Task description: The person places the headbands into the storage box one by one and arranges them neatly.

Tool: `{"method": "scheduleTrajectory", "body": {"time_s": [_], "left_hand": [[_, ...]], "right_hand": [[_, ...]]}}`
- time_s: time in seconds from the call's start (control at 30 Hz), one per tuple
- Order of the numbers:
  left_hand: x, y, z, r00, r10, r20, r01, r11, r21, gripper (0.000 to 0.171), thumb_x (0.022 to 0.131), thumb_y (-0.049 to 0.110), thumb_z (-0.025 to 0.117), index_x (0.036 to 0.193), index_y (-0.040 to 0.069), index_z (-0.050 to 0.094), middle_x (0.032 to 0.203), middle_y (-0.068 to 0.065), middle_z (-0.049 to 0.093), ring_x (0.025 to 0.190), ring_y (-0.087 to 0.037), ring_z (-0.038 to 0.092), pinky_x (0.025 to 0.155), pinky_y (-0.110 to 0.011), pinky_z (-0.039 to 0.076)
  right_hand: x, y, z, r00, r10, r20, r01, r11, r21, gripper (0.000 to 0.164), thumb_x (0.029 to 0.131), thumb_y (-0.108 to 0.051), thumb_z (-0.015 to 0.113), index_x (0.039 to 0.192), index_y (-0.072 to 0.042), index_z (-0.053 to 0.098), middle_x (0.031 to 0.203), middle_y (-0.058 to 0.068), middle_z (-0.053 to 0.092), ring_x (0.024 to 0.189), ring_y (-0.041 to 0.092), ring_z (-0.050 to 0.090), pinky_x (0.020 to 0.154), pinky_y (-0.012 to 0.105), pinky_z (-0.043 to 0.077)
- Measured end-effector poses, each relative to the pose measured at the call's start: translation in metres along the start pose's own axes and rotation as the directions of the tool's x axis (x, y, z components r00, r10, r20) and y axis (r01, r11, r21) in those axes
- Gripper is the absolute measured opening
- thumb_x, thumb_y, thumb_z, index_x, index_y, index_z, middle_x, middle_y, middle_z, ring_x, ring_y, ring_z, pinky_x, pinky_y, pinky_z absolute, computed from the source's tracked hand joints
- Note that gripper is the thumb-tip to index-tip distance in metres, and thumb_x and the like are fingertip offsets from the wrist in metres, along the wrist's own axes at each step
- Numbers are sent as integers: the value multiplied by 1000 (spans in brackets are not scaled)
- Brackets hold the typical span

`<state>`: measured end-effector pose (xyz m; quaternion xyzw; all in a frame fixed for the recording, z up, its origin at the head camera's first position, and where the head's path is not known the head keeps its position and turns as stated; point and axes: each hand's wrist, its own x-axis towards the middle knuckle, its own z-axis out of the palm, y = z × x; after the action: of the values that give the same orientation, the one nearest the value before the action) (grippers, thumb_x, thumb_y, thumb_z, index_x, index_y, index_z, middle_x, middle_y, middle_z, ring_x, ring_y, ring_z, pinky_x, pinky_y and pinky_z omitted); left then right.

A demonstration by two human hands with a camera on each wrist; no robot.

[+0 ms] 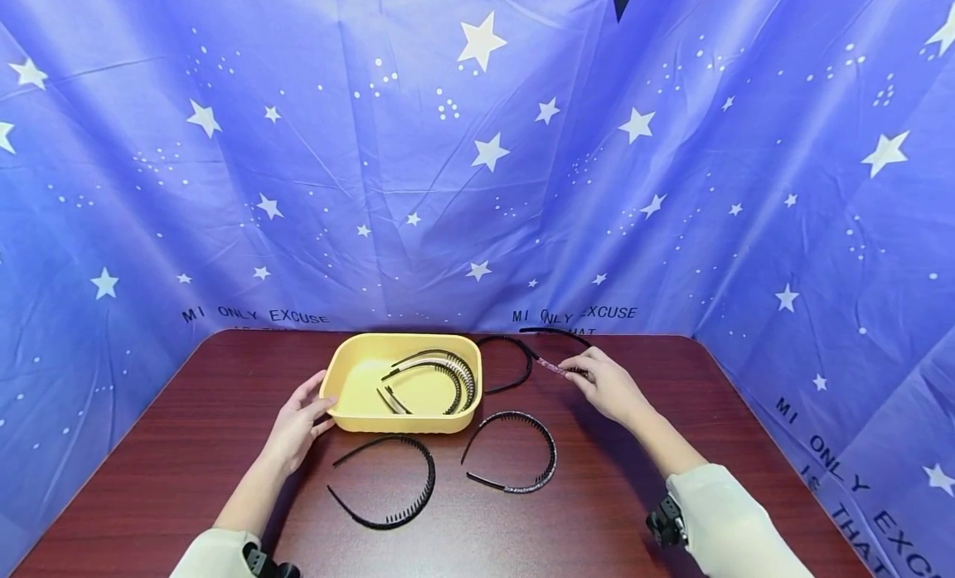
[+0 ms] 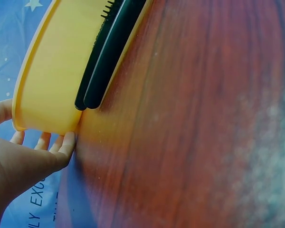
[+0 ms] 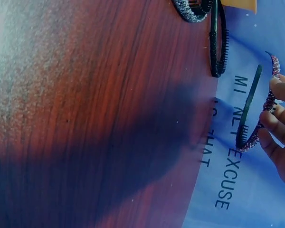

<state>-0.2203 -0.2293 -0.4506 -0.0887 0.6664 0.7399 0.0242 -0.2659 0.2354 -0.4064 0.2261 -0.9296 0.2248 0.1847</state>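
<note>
My left hand [image 1: 294, 425] grips the left end of a yellow plastic basin [image 1: 406, 425], with its fingers [image 2: 66, 145] against the outer wall. Inside the basin several black toothed headbands [image 1: 455, 383] lie overlapping at the right. My right hand [image 1: 608, 387] pinches a headband with pink glitter [image 1: 552, 366], lifted off the table in the right wrist view, its band [image 3: 250, 102] curving away from the fingers. Between the basin and this hand, a black headband [image 1: 511, 387] rests on the table.
In front of the basin, a plain black toothed headband [image 1: 429, 487] lies on the dark red wooden table [image 1: 597, 512]. A silver-glitter headband [image 1: 552, 454] lies to its right. Behind the table hangs a blue star-printed cloth [image 1: 418, 147].
</note>
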Motion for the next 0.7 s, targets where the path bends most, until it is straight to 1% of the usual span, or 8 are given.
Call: {"method": "scheduleTrajectory", "body": {"time_s": [0.23, 0.43, 0.7], "left_hand": [[-1, 1, 1, 1000, -8, -1, 8, 1000, -10, 65, 95, 10, 51, 150, 12, 16, 108, 6, 46, 92, 1, 56, 81, -21, 48], [-1, 1, 1, 1000, -11, -3, 11, 1000, -5, 64, 94, 9, 51, 149, 12, 18, 105, 8, 48, 93, 0, 57, 81, -22, 49], [-1, 1, 0, 1000, 3, 5, -3, 1000, -19, 65, 94, 10, 52, 149, 11, 18, 105, 8, 48, 91, 1, 56, 80, -21, 49]], "right_hand": [[2, -5, 2, 1000, -3, 5, 3, 1000, 14, 14, 84, -13, 68, 96, -18, 71, 87, -1, 57, 69, 9, 47, 62, 25, 39], [4, -7, 4, 1000, -6, 7, 6, 1000, 16, 14, 84, -14, 68, 97, -19, 71, 88, -1, 58, 70, 9, 49, 63, 26, 40], [6, -13, 4, 1000, -14, 2, 14, 1000, 15, 14, 84, -13, 69, 97, -19, 71, 87, -2, 58, 70, 7, 50, 63, 25, 42]]}}
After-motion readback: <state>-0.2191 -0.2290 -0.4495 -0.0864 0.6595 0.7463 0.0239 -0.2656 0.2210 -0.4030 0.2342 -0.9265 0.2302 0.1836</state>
